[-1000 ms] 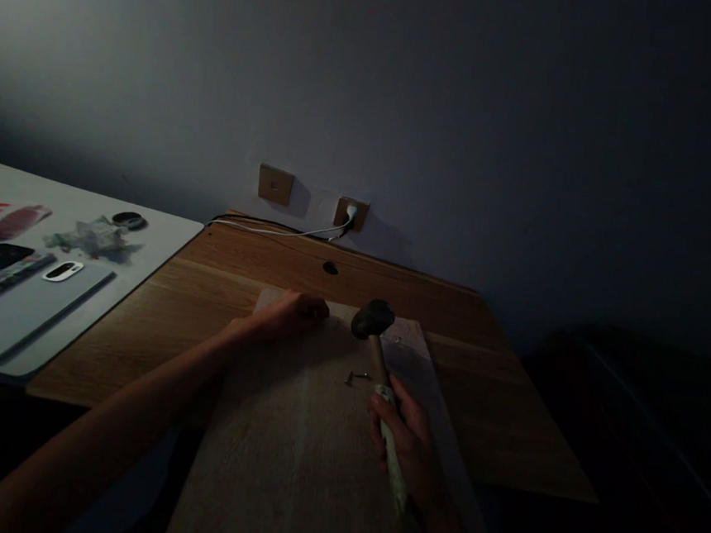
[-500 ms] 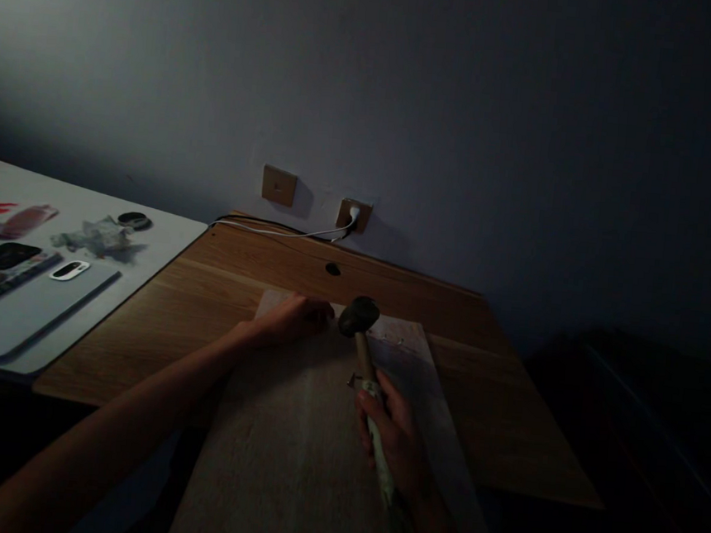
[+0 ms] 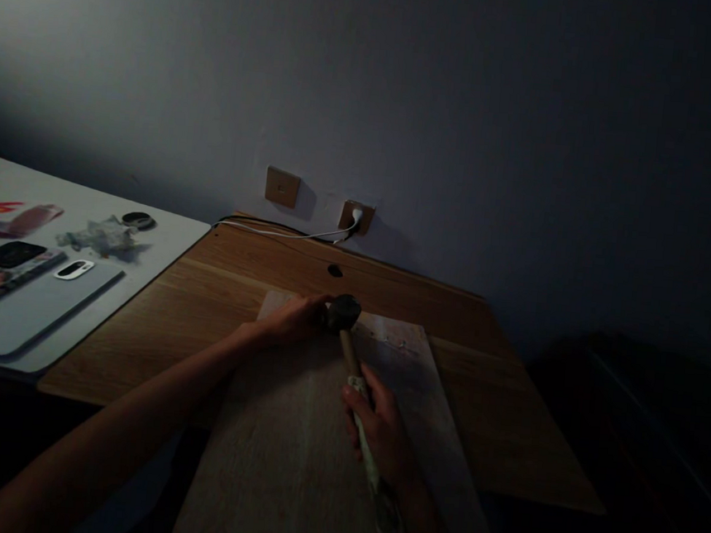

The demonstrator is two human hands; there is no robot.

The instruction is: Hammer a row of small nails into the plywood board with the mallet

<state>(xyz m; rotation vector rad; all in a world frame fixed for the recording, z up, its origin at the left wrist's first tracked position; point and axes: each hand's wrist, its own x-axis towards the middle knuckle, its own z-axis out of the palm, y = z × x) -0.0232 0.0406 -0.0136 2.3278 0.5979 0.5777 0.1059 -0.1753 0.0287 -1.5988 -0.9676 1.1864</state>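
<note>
My right hand (image 3: pixel 380 430) is wrapped round the pale-wrapped handle of a hammer (image 3: pixel 345 314). The hammer's dark head hovers at or just over the far part of a wooden board (image 3: pixel 270 458), close by my left fingertips. My left hand (image 3: pixel 294 317) rests at the board's far left, its fingers curled together. The hammer head partly covers those fingertips, so whatever they pinch cannot be made out. Several small bits that look like nails (image 3: pixel 399 344) lie on the board's far right part.
Under the board is a brown wooden table (image 3: pixel 198 286). A white table (image 3: pixel 171 238) adjoins it on the left, bearing a grey laptop-like slab (image 3: pixel 41 305), crumpled plastic (image 3: pixel 100 237) and a dark round object (image 3: pixel 139 220). Cables (image 3: pixel 271 230) run to a wall socket (image 3: pixel 365 218).
The hammer and my right hand have shifted left, bringing the head against or over my left fingertips. My left hand stays almost in place.
</note>
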